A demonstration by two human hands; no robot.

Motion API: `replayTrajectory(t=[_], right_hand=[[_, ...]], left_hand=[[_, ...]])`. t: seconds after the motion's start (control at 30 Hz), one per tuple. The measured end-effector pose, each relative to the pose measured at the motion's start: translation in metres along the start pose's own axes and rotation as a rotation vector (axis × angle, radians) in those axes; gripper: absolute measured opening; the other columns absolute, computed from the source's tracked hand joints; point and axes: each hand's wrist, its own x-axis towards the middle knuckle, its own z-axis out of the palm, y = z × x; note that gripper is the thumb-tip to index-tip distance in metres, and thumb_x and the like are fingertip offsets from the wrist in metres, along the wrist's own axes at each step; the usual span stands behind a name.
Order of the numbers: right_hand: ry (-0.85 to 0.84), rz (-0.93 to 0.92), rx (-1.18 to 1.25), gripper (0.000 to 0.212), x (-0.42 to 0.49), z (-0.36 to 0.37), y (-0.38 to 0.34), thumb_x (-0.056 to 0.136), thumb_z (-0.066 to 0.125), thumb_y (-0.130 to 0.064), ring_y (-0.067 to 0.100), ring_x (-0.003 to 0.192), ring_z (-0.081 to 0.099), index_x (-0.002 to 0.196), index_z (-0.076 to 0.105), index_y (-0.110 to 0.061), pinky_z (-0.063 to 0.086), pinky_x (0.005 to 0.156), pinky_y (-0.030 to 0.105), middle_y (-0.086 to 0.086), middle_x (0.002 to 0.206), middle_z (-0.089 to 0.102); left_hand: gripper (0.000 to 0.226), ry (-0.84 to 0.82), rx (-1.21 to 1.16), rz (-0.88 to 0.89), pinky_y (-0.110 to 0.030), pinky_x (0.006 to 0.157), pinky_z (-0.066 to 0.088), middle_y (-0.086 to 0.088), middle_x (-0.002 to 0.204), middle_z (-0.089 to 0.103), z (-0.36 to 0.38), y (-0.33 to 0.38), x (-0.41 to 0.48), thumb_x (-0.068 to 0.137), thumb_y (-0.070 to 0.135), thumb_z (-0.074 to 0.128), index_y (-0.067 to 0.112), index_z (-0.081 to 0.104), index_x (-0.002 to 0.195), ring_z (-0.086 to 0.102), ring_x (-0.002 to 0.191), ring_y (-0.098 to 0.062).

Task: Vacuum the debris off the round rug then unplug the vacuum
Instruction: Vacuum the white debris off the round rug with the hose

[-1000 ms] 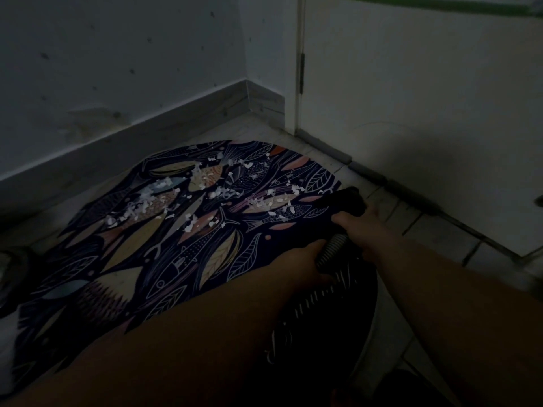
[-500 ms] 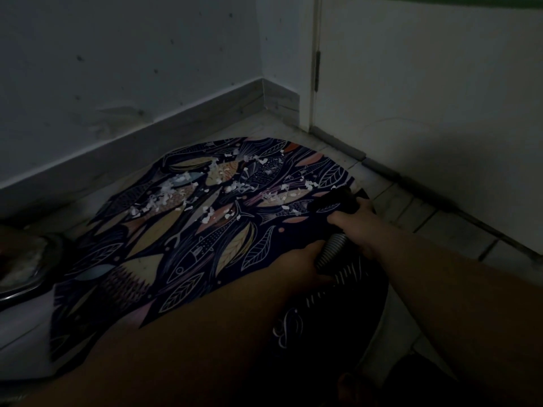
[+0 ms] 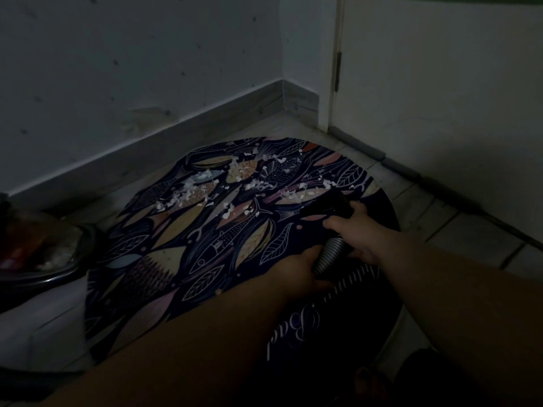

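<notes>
- One rug lying on the floor; vacuuming step in hand, I judge.
- One hose: left hand and right hand both gripping it, nozzle sitting at rug's right side.
- Debris, uncountable flakes, lying across far half; nozzle needing a push leftward.

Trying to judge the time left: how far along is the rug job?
Done: little that shows; the near part of the rug looks clean. In hand: the left hand and right hand grip the hose, with the nozzle at the right edge of the debris. Left: white scraps lie across the far half, so most of the vacuuming remains, then the unplugging.
</notes>
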Motion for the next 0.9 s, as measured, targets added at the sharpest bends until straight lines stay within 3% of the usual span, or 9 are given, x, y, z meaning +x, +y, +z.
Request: replayTrajectory(t=[0.07,0.2,0.33,0.47,0.6,0.67,0.77,0.9], right_hand=[[-0.006,-0.006,-0.005,0.09,0.001,0.005,-0.001,0.089,0.067,-0.024,0.022,0.085,0.057,0.154,0.005,-0.032,0.051,0.059,0.034,0.001,0.099,0.049],[0.014,-0.011,-0.004,0.087,0.004,0.008,-0.002,0.09,0.066,-0.022,0.023,0.083,0.057,0.153,0.008,-0.032,0.051,0.058,0.033,0.002,0.096,0.049],[0.06,-0.001,-0.018,0.087,0.006,0.003,-0.002,0.09,0.064,-0.021,0.027,0.084,0.056,0.154,0.006,-0.031,0.048,0.057,0.032,0.011,0.119,0.05],[0.138,0.0,-0.023,0.087,0.012,0.0,-0.002,0.088,0.064,-0.023,0.033,0.097,0.058,0.153,0.008,-0.034,0.054,0.073,0.04,0.016,0.132,0.049],[0.086,-0.001,0.027,0.095,0.016,0.005,-0.006,0.088,0.069,-0.02,0.032,0.091,0.059,0.155,0.003,-0.031,0.048,0.056,0.031,0.017,0.14,0.044],[0.062,-0.007,0.012,0.091,0.016,0.009,-0.008,0.09,0.067,-0.021,0.027,0.08,0.057,0.155,0.003,-0.028,0.044,0.051,0.028,0.016,0.135,0.046],[0.051,-0.012,-0.014,0.085,0.019,0.018,-0.01,0.092,0.064,-0.021,0.026,0.081,0.057,0.154,0.006,-0.03,0.047,0.055,0.03,0.013,0.126,0.05],[0.037,-0.002,0.012,0.089,0.018,0.029,-0.013,0.088,0.068,-0.018,0.03,0.088,0.064,0.152,0.009,-0.035,0.059,0.074,0.046,0.005,0.103,0.056]], left_hand=[[0.077,0.016,0.0,-0.002,-0.022,0.092,0.038,-0.004,0.137,0.051,-0.001,-0.005,-0.002,0.088,0.032,0.063,0.03,0.017,0.148,0.051,0.121,-0.021],[0.077,0.021,-0.003,0.011,-0.02,0.091,0.037,-0.004,0.138,0.05,-0.003,-0.009,-0.001,0.088,0.032,0.063,0.03,0.015,0.149,0.05,0.122,-0.021],[0.078,-0.013,0.024,0.017,-0.024,0.094,0.039,-0.005,0.139,0.048,-0.001,-0.005,0.009,0.089,0.033,0.062,0.03,0.012,0.149,0.049,0.123,-0.024],[0.077,-0.018,0.027,0.022,-0.024,0.094,0.037,-0.005,0.141,0.047,-0.003,-0.001,0.017,0.09,0.035,0.06,0.029,0.012,0.15,0.048,0.125,-0.024],[0.079,-0.015,0.027,0.002,-0.028,0.099,0.039,-0.005,0.141,0.046,-0.009,-0.008,0.018,0.088,0.036,0.061,0.031,0.011,0.15,0.048,0.124,-0.024],[0.08,-0.014,0.028,-0.01,-0.028,0.099,0.039,-0.005,0.141,0.046,-0.012,-0.012,0.016,0.089,0.035,0.061,0.031,0.01,0.15,0.048,0.124,-0.024],[0.078,0.0,0.034,-0.006,-0.024,0.093,0.038,-0.005,0.141,0.047,-0.016,-0.018,0.011,0.089,0.034,0.06,0.029,0.011,0.15,0.048,0.124,-0.023],[0.077,0.023,0.035,-0.007,-0.025,0.095,0.039,-0.004,0.139,0.049,-0.019,-0.024,0.006,0.089,0.033,0.061,0.029,0.013,0.149,0.049,0.123,-0.023]])
